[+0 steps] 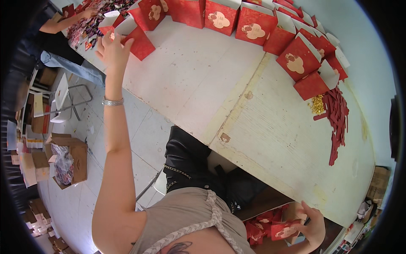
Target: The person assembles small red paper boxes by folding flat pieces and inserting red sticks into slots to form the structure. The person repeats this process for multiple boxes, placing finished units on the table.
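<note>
The left hand [113,47] is reaching past the near edge of the bench [190,80], its fingers spreading apart over a red box [142,44] that is standing close to the left end; whether they are touching it, I cannot tell. The right hand [315,228] is curling well apart from the left, just below the bench's near edge at lower right, its thumb and fingers hanging beside a red packet [280,231]; whether it is gripping, I cannot tell. Open-topped red boxes [218,19] are curving along the far side, leaving a broad bare stretch between them and the near edge. Dark red strips [337,114] and gold pieces [316,104] are lying toward the right side. On the left, a folding chair [62,97] and an open carton [79,163] are standing on the floor [139,122], well apart from the bench.
</note>
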### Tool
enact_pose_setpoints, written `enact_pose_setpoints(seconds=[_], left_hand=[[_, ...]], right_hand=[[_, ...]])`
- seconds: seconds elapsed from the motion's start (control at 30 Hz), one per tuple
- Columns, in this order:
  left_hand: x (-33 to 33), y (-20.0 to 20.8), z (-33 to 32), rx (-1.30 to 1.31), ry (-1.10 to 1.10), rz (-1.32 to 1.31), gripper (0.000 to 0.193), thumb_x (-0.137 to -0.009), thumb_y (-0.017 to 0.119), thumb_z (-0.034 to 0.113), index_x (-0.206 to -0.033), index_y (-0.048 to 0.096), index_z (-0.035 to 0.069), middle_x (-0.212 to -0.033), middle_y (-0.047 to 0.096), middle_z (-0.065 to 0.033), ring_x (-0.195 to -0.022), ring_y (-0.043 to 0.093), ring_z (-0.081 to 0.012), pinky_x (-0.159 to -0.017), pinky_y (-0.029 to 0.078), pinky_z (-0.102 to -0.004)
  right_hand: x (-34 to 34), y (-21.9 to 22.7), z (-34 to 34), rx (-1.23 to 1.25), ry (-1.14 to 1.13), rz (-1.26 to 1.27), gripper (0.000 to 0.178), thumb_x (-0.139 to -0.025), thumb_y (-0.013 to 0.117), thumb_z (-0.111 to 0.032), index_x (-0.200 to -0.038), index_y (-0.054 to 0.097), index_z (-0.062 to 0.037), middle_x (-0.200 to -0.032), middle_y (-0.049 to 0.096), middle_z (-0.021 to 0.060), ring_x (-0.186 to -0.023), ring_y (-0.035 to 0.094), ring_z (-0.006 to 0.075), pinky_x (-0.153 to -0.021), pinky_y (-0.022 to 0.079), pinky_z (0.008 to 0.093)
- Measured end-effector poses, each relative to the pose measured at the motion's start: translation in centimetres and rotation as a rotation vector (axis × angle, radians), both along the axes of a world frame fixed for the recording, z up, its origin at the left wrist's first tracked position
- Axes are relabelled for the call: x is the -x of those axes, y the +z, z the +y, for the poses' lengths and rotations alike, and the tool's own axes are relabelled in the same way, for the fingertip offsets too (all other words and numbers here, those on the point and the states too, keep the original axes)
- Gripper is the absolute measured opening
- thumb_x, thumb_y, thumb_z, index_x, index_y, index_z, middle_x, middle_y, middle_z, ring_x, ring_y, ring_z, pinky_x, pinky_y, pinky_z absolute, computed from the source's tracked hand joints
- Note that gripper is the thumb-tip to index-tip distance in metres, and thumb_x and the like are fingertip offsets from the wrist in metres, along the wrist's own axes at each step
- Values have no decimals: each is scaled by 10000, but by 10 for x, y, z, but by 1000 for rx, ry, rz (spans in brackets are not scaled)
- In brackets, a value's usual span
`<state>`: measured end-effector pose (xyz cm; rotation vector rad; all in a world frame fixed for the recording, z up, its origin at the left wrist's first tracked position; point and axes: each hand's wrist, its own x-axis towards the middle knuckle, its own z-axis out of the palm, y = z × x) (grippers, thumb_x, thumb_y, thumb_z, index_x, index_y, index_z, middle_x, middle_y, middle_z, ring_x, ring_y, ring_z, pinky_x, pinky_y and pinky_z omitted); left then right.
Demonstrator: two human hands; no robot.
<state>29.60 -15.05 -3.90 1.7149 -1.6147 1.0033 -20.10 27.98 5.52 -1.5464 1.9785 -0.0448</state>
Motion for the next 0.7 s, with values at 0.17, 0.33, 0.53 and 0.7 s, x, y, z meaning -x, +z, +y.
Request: enact_pose_setpoints(seconds=[0.17, 0.33, 0.53, 0.7], left_hand=[[78, 17, 54, 72, -546, 9, 205, -677, 755, 176, -643, 584, 68, -1134, 594, -66, -1102, 509, -324, -929, 373, -449], [200, 6, 156, -323, -978, 236, 266, -638, 798, 242, -750, 612, 89, -1032, 623, -63, -870, 585, -255, -749, 454, -374], [208, 22, 152, -473, -1083, 129, 541, -712, 684, 526, -1021, 611, 88, -986, 595, -55, -930, 566, -256, -983, 362, -491], [206, 38, 148, -650, -1050, -52, 492, -746, 659, 526, -998, 617, 105, -944, 593, -25, -948, 570, -238, -1023, 304, -552]], right_hand=[[-33, -33, -46, 427, 36, 84, 651, -539, 838, -170, -1124, 596, -18, -1163, 612, 183, -1053, 566, 357, -876, 461, 405], [-114, -98, -160, 882, 143, -348, 600, -549, 898, -222, -970, 498, -73, -1430, 307, 308, -1298, 381, 425, -999, 391, 429], [-111, -135, -205, 992, 68, -647, 581, -560, 896, -150, -900, 428, -97, -1427, 283, 311, -1343, 320, 413, -998, 387, 428], [-109, -139, -208, 1079, 5, -618, 529, -598, 852, -44, -913, 430, -102, -1381, 356, 258, -1257, 429, 352, -965, 411, 409]])
